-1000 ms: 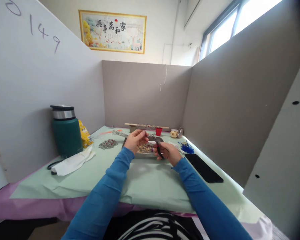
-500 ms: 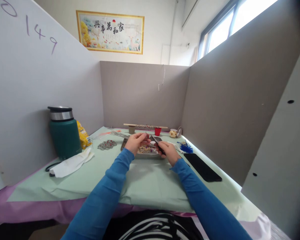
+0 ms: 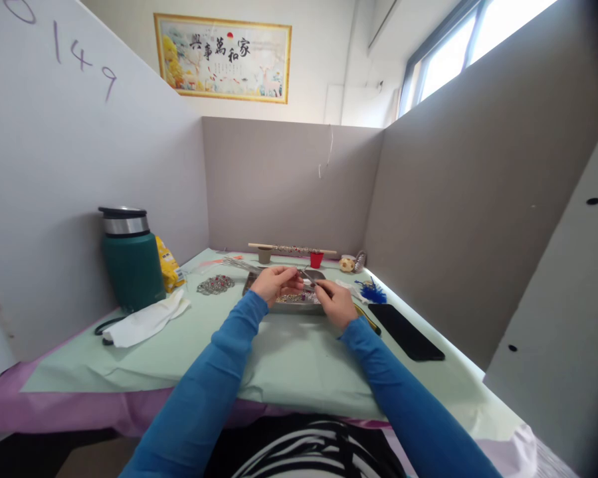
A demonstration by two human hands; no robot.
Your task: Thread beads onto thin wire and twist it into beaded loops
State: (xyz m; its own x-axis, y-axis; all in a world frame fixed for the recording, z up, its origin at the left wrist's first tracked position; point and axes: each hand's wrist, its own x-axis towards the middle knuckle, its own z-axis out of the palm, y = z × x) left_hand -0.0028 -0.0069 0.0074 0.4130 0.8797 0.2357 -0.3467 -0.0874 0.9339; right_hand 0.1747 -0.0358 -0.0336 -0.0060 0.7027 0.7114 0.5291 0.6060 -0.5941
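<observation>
My left hand [image 3: 275, 281] and my right hand [image 3: 333, 300] meet above a shallow metal tray [image 3: 285, 307] of small coloured beads. The fingertips of both hands pinch a small silvery metal piece [image 3: 307, 277] between them; it is too small to make out. A dark tool with a yellow edge [image 3: 368, 320] lies on the green paper beside my right wrist. Blue sleeves cover both my arms.
A green flask [image 3: 129, 260], a yellow packet [image 3: 168, 264] and a white cloth [image 3: 147, 320] are at the left. A beaded ornament [image 3: 215, 284] lies left of the tray. A black phone [image 3: 405, 330] and a blue feather [image 3: 373, 292] lie right. A stick on two cups [image 3: 292, 250] stands behind.
My right hand no longer holds the dark-handled pliers; it has moved in to pinch the small piece with my left hand. A dark tool now lies by my right wrist.
</observation>
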